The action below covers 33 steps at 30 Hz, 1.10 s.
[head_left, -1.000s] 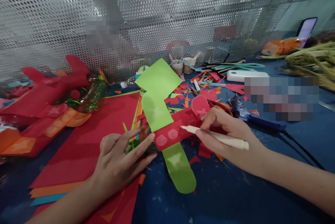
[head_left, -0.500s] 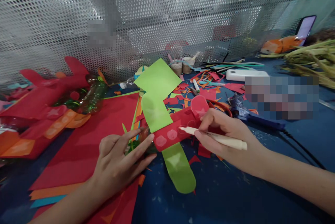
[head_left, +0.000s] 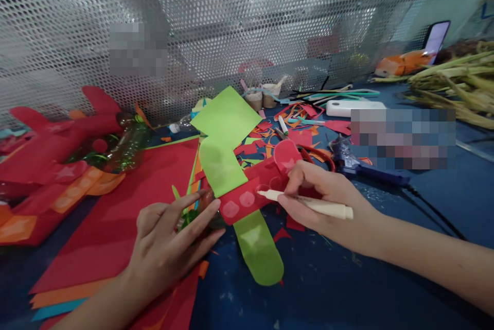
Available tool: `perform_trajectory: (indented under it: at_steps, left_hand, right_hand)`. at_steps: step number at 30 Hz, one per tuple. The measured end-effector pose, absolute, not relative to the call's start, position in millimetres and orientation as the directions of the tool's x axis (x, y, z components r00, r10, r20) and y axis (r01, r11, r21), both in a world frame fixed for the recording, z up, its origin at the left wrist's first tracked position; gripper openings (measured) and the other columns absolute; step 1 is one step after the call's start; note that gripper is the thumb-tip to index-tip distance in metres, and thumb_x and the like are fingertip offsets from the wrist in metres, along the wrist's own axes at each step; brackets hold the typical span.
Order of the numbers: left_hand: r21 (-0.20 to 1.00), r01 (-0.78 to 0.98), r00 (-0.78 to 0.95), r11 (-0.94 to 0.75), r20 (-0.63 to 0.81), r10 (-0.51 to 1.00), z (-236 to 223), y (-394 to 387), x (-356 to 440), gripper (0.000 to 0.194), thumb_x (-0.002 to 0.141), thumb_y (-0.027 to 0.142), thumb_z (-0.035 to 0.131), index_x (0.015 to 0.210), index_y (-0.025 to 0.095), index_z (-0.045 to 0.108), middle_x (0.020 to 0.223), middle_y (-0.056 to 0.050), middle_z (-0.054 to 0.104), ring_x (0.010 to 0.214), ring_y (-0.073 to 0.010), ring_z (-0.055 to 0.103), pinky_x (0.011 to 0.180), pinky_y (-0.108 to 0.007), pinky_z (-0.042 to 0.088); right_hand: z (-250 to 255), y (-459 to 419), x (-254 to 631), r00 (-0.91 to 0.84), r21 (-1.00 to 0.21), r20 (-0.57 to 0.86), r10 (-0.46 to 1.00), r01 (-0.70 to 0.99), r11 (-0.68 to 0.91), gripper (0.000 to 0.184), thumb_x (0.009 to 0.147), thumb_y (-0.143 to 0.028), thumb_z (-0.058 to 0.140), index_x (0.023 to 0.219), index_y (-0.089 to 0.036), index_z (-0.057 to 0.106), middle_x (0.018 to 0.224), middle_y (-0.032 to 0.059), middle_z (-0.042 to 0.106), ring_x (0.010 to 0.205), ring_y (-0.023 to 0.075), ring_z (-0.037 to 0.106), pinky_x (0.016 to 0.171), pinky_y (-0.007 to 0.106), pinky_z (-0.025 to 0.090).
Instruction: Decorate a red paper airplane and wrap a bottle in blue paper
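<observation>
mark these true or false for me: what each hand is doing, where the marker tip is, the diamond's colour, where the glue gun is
1. The right hand holds a cream marker. True.
2. The marker's tip is at the red strip. True.
3. The left hand grips scissors. False: its fingers spread at the strip's left end.
4. The diamond piece is orange. False: it is green.
5. The blue glue gun lies left of the diamond. False: it lies right.

Right hand (head_left: 328,198) pinched — left hand (head_left: 173,237) splayed
</observation>
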<state>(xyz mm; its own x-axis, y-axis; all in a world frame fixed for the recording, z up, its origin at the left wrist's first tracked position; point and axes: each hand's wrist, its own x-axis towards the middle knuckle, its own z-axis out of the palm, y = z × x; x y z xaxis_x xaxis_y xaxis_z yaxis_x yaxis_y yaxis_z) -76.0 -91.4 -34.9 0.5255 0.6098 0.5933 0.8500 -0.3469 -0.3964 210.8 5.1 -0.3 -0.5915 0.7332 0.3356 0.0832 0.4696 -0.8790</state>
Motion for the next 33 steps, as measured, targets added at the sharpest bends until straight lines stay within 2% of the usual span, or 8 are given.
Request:
perform_trajectory:
  at_steps: [5,15,20,24,33]
  left_hand:
    - [-0.376,0.861,0.508,-0.342,0.608,0.610,-35.7,-90.6,-76.3,0.062,0.098,0.038,0.064,0.155,0.029,0.042,0.118,-0.013,0.069,0.089,-0.0270,0.072,0.084,-0.043,0.053]
    - [-0.402,0.851,0.524,-0.339,0.595,0.609,-34.3,-90.9,-74.3,0.062,0.096,0.034,0.067,0.153,0.026,0.043,0.118,-0.014,0.069,0.088,-0.0272,0.071,0.084,-0.043,0.051]
    - [-0.413,0.844,0.534,-0.343,0.595,0.601,-32.7,-90.9,-73.6,0.051,0.096,0.034,0.067,0.143,0.023,0.052,0.115,-0.014,0.068,0.087,-0.0273,0.070,0.083,-0.043,0.050]
    - [-0.406,0.850,0.524,-0.334,0.593,0.611,-32.6,-90.7,-73.5,0.042,0.097,0.034,0.066,0.136,0.025,0.056,0.117,-0.013,0.069,0.088,-0.0261,0.070,0.083,-0.042,0.051]
    - [-0.385,0.859,0.512,-0.339,0.600,0.615,-34.3,-91.2,-74.6,0.061,0.095,0.033,0.069,0.151,0.028,0.046,0.117,-0.014,0.071,0.088,-0.0282,0.072,0.084,-0.045,0.052]
  right_hand:
    - [-0.1,5.7,210.6,-0.593,-0.873,0.337,0.732,0.094,0.478,0.027,0.092,-0.029,0.061,0.073,-0.024,0.042,0.060,-0.0084,0.046,0.050,0.0079,0.038,0.047,0.023,0.029]
    - [-2.4,5.5,212.0,-0.601,-0.874,0.329,0.729,0.098,0.476,0.026,0.093,-0.029,0.062,0.075,-0.024,0.044,0.061,-0.0088,0.047,0.049,0.0073,0.037,0.046,0.022,0.029]
    - [-1.5,5.1,212.3,-0.593,-0.877,0.328,0.736,0.098,0.470,0.026,0.093,-0.028,0.061,0.075,-0.024,0.042,0.059,-0.0099,0.044,0.049,0.0074,0.036,0.046,0.023,0.028]
    - [-0.7,5.2,211.8,-0.599,-0.870,0.333,0.728,0.101,0.482,0.026,0.092,-0.029,0.060,0.074,-0.024,0.042,0.060,-0.0088,0.046,0.049,0.0079,0.037,0.047,0.023,0.029]
    - [2.3,4.7,210.5,-0.590,-0.869,0.320,0.742,0.129,0.478,0.027,0.091,-0.030,0.061,0.072,-0.025,0.042,0.059,-0.0077,0.046,0.050,0.0092,0.039,0.048,0.024,0.029]
